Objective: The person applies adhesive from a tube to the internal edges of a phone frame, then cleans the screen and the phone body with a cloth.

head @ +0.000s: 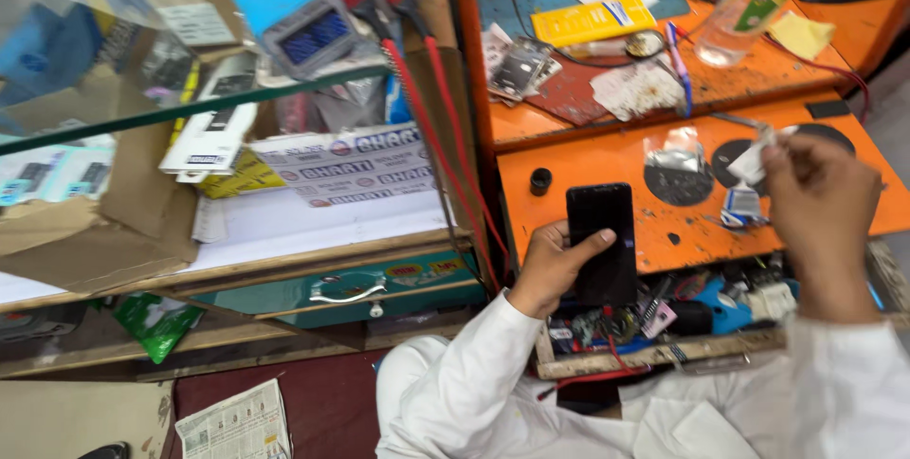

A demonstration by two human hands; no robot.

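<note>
Left hand (555, 265) grips black phone (603, 243) over orange desk (607, 160); right hand (817, 195) pinches white cloth (754, 163) just beside it.

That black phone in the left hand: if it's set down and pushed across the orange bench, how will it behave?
The black phone looks flat, rigid and glossy, so it would probably slide, not roll or tip. Its smooth face may be slippery; the left hand wraps its edge with the thumb across the front. Its front is likely glass, so fragile if it drops off the orange bench edge.
</note>
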